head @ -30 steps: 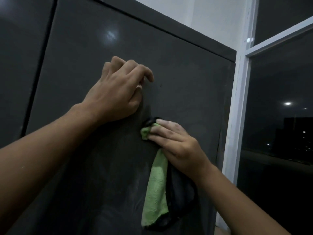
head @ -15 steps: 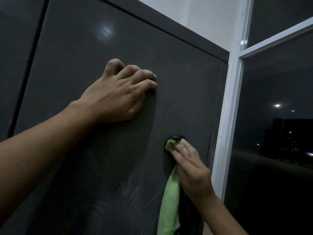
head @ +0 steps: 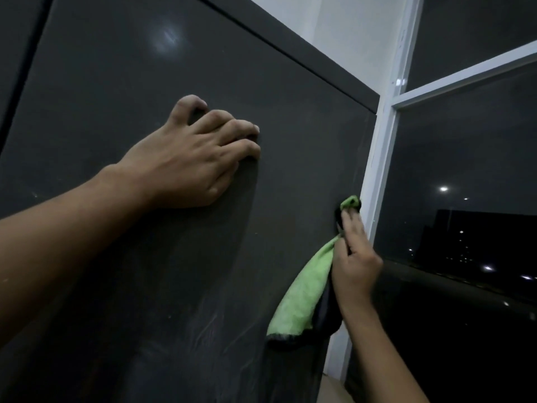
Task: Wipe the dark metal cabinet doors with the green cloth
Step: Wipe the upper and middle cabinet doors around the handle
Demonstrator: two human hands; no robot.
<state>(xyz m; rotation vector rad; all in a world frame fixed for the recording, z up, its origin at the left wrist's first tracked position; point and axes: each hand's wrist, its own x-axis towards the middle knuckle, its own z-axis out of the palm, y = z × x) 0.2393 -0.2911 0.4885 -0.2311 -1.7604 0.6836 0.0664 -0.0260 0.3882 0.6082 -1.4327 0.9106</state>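
Observation:
The dark metal cabinet door (head: 180, 68) fills the left and middle of the view, dusty and streaked low down. My left hand (head: 189, 158) rests on its middle with the fingers curled and holds nothing. My right hand (head: 353, 251) presses the green cloth (head: 305, 289) flat against the door's right edge with straight fingers. A green tip of the cloth shows above the fingertips and the rest hangs down below the hand, with a dark trim at its bottom. The thumb is hidden.
A second dark door (head: 14, 39) lies to the left past a vertical gap. A white window frame (head: 383, 146) stands right against the cabinet's right edge, with dark glass (head: 465, 170) and night lights beyond. A white wall (head: 348, 30) shows above the cabinet.
My right hand has slid the cloth to the right and downward across the door to its right edge. My left hand has stayed in place on the door.

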